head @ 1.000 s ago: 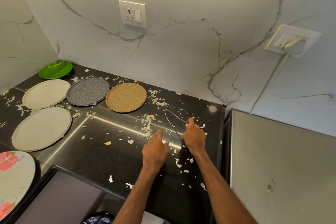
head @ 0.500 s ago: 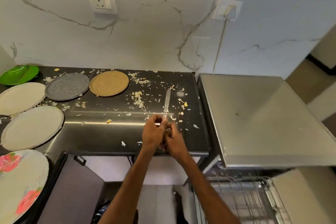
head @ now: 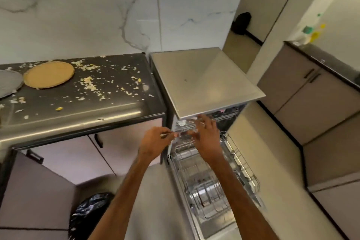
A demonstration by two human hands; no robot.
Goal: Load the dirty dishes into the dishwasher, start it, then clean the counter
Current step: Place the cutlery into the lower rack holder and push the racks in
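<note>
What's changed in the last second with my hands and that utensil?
The metal utensil left the counter: the left hand grips it and carried it right, to the open dishwasher, the right hand alongside with fingers spread. The tan plate and scraps stayed put.

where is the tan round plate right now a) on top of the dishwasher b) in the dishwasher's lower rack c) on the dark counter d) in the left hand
c: the tan plate lies flat on the scrap-strewn counter, next to a grey plate and left of the dishwasher.
</note>
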